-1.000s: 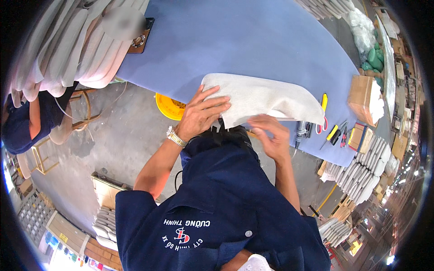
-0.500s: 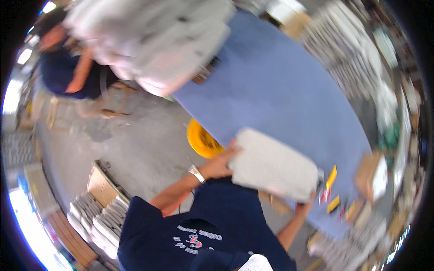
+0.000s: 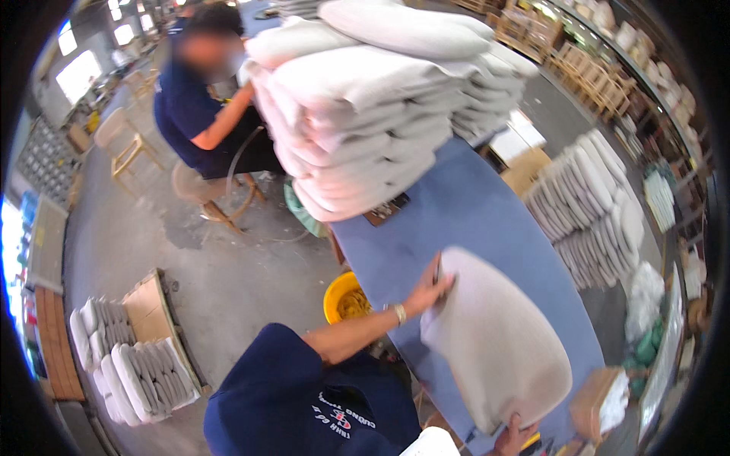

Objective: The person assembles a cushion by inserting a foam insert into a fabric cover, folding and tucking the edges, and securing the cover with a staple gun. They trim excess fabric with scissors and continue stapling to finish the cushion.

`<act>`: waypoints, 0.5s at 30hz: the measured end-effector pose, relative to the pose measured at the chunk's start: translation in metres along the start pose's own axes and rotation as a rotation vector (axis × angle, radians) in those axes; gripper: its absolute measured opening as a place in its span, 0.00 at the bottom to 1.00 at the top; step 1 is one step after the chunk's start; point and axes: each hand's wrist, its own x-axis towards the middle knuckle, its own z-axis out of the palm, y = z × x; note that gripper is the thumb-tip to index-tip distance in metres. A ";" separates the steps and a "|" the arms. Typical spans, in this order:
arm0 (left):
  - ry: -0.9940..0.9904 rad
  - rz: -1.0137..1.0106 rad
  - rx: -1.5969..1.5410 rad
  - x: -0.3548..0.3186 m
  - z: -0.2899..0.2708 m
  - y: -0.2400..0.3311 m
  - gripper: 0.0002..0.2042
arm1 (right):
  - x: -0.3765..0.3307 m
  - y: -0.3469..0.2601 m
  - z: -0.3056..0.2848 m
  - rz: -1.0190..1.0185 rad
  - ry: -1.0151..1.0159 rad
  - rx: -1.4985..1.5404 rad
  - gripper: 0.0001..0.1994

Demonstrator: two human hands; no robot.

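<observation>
Pale cushion (image 3: pixel 502 342) held at both ends
Left hand (image 3: pixel 434 287) grips its far end, right hand (image 3: pixel 515 436) its near end, apparently sharing the weight; it spans between them over the table (image 3: pixel 418 235), stacked cushions (image 3: pixel 357 137) beyond the left.

Has a cushion (image 3: pixel 498 342) between the hands (image 3: pixel 430 292) (image 3: pixel 516 438) above the bench (image 3: pixel 487 209), a pile (image 3: pixel 357 121) on the bench's far end, a bucket (image 3: pixel 332 302) at left, a box (image 3: pixel 595 404) at right.
</observation>
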 end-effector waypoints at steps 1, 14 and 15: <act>0.016 0.058 -0.023 0.017 0.010 0.012 0.44 | -0.014 -0.007 -0.002 -0.073 -0.023 -0.028 0.43; -0.110 -0.153 -0.218 -0.025 0.082 -0.015 0.37 | -0.102 -0.121 0.206 -0.217 -0.532 0.133 0.44; -0.115 -0.156 -0.219 -0.024 0.083 -0.014 0.37 | -0.097 -0.121 0.208 -0.207 -0.517 0.184 0.44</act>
